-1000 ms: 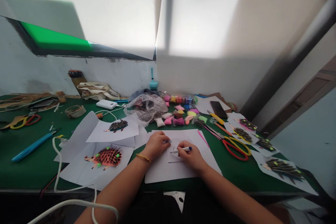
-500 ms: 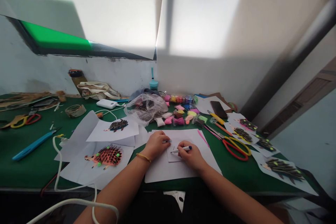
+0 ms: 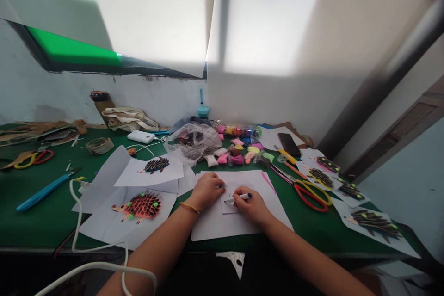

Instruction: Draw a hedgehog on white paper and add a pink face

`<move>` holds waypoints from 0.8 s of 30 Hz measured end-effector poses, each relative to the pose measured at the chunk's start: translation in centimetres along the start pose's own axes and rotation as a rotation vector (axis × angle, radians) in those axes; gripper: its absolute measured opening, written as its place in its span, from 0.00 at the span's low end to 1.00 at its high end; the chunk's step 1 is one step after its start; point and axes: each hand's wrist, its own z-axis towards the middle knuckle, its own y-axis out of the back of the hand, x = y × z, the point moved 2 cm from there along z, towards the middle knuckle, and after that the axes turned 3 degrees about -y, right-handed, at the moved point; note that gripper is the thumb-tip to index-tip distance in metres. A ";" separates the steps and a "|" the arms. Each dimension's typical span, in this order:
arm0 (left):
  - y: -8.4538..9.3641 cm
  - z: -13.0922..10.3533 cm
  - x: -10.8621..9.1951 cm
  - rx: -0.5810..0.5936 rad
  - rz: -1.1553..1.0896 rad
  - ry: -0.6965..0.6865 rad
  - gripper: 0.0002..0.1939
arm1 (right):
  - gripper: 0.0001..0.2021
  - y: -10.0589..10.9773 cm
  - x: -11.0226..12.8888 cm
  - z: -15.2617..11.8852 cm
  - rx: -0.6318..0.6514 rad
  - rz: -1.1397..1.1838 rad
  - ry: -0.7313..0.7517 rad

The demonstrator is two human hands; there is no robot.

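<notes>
- Almost nothing has shifted since the earlier frames: only the marker has tilted a touch, and its tip sits slightly further left on the small paper piece.
- The right hand is closed around the marker in a writing grip, with the tip down on the small paper piece and the heel resting on the large white sheet beneath.
- The left hand is curled loosely, holds nothing, and presses its fingertips on the left edge of the small paper piece to pin it.
- The small paper piece lies on top of the large white sheet near the front middle of the green bench, between the two hands.
- To draw well here, in my judgement, the left fingertips should stay firm and close to the line so the piece does not slide, and the marker should travel in short, light strokes with the heel of the hand anchored.
- Red-and-yellow scissors lie just right of the sheet, and an orange paper hedgehog sits on paper to the left.
- Coloured clay packets and a plastic bag lie further back.
</notes>
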 end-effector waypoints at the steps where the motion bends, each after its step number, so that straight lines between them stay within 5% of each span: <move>1: 0.0 0.0 0.0 0.001 -0.001 0.000 0.08 | 0.09 0.0 0.0 0.0 0.003 -0.003 0.001; 24: -0.1 0.0 0.1 -0.007 0.002 -0.005 0.09 | 0.09 0.1 -0.1 0.2 -0.081 -0.113 0.006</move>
